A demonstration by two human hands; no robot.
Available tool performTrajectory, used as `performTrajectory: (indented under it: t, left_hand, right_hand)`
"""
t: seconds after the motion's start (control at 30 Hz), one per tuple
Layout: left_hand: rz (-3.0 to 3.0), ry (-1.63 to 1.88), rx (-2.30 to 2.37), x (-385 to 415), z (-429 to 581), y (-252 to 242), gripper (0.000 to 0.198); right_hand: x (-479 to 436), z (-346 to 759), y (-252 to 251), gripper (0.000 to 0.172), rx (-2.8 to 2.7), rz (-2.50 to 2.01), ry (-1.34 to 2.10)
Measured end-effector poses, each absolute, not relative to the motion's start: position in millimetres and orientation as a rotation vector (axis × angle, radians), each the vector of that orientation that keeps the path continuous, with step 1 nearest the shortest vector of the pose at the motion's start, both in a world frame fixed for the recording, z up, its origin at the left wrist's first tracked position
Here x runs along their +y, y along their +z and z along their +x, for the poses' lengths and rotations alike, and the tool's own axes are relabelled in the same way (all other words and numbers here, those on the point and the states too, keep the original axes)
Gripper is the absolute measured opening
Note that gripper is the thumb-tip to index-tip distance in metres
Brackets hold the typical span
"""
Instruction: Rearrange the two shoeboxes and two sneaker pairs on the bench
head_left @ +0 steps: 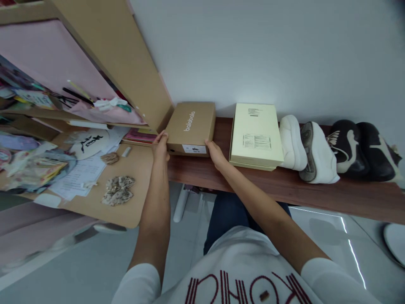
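A brown cardboard shoe box (191, 125) with white lettering on its lid lies on a dark wooden shelf (284, 188) against the wall. My left hand (160, 145) grips the box's near left corner, fingers curled round it. My right hand (215, 154) presses against the box's near right corner with the fingers closed on its edge. Both arms reach forward from my white sleeves.
A pale yellow box (255, 136) sits just right of the brown one. Beyond it are a pair of white shoes (305, 147) and a pair of dark shoes (360, 147). A cluttered light desk (133, 202) with papers and a cloth bow (118, 190) stands left.
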State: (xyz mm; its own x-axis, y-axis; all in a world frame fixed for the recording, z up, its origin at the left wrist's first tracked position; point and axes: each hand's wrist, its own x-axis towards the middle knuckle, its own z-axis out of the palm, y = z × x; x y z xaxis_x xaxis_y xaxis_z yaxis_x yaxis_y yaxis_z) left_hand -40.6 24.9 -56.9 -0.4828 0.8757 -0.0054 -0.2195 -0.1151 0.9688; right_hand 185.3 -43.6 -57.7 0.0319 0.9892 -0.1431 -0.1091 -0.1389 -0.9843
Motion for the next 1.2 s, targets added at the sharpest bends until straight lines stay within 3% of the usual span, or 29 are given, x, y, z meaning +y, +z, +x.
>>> performTrajectory:
  t: [0.13,0.47,0.67,0.87,1.0,1.2]
  left_hand:
    - [0.816,1.727,1.348,25.2,-35.0,-62.6,0.035]
    - [0.897,1.708,1.417,26.9,-29.6,-63.1,0.040]
    - [1.181,1.846,1.602,7.8,-7.3,-22.1,0.053]
    - [1.423,1.736,1.153,-26.8,92.1,21.3,0.049]
    - [1.304,1.472,0.967,-34.6,151.8,2.8,0.046]
    - [1.182,1.215,1.161,-27.7,172.8,-61.3,0.040]
  right_hand:
    - [-42.6,183.9,-62.7,0.061,-0.976,-1.297,1.341]
    - [-37.6,178.0,-48.0,0.061,-0.995,-1.390,1.319]
    - [-51.9,221.6,-8.4,0.068,-1.139,-1.311,1.121]
    - [-71.8,316.6,28.9,0.064,-1.187,-1.391,0.817]
    - [-84.8,364.1,25.2,0.059,-1.155,-1.520,0.619]
    - [-96.5,399.0,-8.1,0.064,-1.145,-1.607,0.550]
